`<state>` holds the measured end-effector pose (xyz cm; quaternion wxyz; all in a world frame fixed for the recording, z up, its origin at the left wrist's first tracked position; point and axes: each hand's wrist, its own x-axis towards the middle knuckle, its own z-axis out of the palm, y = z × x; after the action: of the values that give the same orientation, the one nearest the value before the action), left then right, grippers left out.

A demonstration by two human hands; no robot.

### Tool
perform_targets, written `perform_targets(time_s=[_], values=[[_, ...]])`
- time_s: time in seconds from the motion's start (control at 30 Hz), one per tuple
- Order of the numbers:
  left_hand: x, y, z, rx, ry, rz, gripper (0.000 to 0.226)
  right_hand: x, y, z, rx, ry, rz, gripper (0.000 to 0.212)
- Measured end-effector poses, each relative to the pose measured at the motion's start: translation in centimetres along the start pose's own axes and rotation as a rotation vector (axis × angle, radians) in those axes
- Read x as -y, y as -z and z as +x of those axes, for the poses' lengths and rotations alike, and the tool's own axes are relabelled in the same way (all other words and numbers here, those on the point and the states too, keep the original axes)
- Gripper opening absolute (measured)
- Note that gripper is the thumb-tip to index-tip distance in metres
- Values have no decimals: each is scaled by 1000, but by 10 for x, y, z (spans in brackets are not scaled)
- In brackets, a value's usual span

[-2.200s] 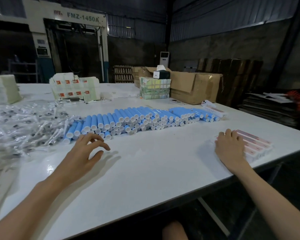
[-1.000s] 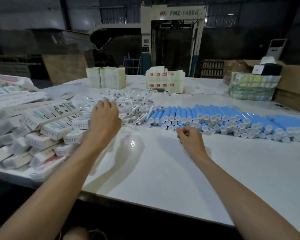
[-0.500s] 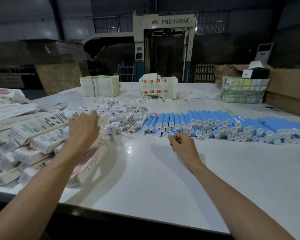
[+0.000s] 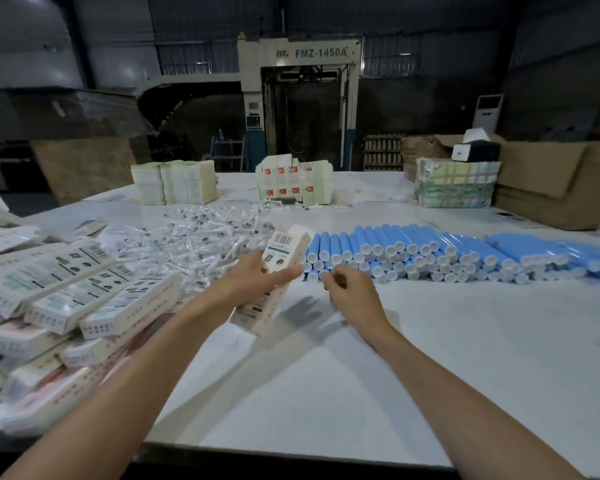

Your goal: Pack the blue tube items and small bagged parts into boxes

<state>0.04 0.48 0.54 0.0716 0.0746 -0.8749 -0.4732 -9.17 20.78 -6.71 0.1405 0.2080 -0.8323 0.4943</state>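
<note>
My left hand (image 4: 253,277) grips a long white printed box (image 4: 274,282) and holds it tilted above the white table (image 4: 430,358), barcode end up. My right hand (image 4: 352,292) hovers just right of the box with its fingers curled, and nothing shows in it. Its fingertips are close to the near end of a long stacked row of blue tubes with white caps (image 4: 430,252). A heap of small clear bagged parts (image 4: 205,237) lies behind my left hand. Several more long boxes (image 4: 66,299) are piled at the left.
Stacks of flat carton blanks (image 4: 174,181) and red-marked blanks (image 4: 293,183) stand at the back. A wrapped bundle (image 4: 454,187) and brown cardboard cartons (image 4: 551,185) sit at the back right. The table's front edge runs close below my arms.
My left hand has lifted one box from the left pile and brought it to the middle. My right hand stayed by the tube row. The camera view shifted slightly.
</note>
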Motion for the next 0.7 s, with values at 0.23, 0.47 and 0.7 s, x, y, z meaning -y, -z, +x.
perform_targets(time_s=[0.23, 0.47, 0.7], values=[[20, -39, 18, -14, 107, -504, 26, 2, 31, 68, -293, 50, -435, 18], [30, -38, 14, 72, 37, -805, 25, 0, 25, 141, 1, -30, -978, 26], [34, -34, 17, 64, -34, -874, 23, 4, 8, 151, 40, -134, -1194, 26]])
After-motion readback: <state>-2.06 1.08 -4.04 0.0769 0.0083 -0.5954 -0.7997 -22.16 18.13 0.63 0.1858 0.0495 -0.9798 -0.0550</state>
